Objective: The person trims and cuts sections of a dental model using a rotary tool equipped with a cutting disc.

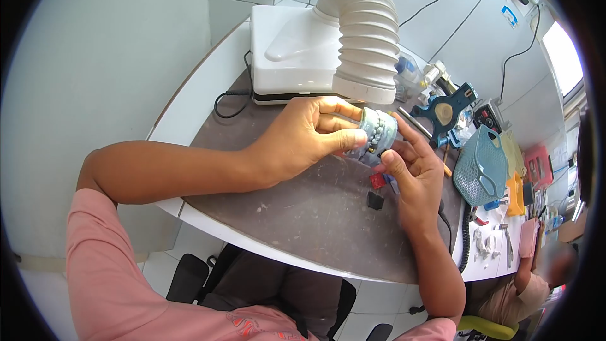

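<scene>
A blue-grey dental model (379, 131) with a row of pale teeth is held up over the bench, below the mouth of the white hose. My left hand (315, 127) grips its left side, thumb in front and fingers behind. My right hand (411, 163) is closed around its right side, with the thumb near the lower edge. The fingers hide part of the model. Just below, a small red block (377, 180) and a dark block (375, 200) rest on the bench (284, 215).
A white extraction box (293, 50) with a ribbed hose (366, 31) stands at the back. To the right are a blue articulator-like frame (445, 113), a teal basket (481, 167), a yellow bin (516, 194) and loose tools. Another person (521, 293) sits at the far right.
</scene>
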Motion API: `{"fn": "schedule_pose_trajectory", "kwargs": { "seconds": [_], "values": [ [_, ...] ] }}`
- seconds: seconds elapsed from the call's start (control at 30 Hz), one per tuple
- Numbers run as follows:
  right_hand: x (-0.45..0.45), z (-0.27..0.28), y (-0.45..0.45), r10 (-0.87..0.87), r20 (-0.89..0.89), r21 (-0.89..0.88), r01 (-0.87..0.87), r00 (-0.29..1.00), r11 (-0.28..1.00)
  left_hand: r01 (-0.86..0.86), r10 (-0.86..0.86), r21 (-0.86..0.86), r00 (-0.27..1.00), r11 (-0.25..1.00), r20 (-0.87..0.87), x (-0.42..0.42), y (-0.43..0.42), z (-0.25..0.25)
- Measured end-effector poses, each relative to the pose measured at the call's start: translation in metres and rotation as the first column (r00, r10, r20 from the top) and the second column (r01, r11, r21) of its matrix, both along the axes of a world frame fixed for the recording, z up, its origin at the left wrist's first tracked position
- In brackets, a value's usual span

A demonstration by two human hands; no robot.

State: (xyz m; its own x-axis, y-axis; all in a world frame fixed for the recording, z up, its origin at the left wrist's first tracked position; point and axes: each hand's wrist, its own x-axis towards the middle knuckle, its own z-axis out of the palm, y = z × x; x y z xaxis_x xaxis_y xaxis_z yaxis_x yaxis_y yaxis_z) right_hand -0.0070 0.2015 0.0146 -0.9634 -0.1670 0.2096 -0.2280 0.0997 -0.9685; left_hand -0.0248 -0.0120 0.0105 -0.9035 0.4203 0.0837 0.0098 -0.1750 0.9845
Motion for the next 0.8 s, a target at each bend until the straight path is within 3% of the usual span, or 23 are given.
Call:
{"fn": "schedule_pose_trajectory", "kwargs": {
  "seconds": [0.33, 0.4, 0.8],
  "values": [
    [0.0019, 0.0027, -0.0044, 0.026, 0.062, -0.025, -0.025, 0.998, 0.999, 0.0, 0.001, 0.041, 0.999, 0.999, -0.035, -0.004, 0.001, -0.0049],
    [0.0017, 0.0034, -0.0054, 0.042, 0.074, -0.041, -0.039, 0.996, 0.998, -0.053, 0.048, -0.049, 0.995, 0.997, -0.091, -0.0033, -0.0014, -0.0012],
    [0.004, 0.0015, -0.0073, 0.061, 0.153, -0.109, -0.044, 0.986, 0.993, -0.099, 0.093, -0.029, 0.982, 0.995, -0.162, -0.003, 0.001, -0.0036]
  ]
}}
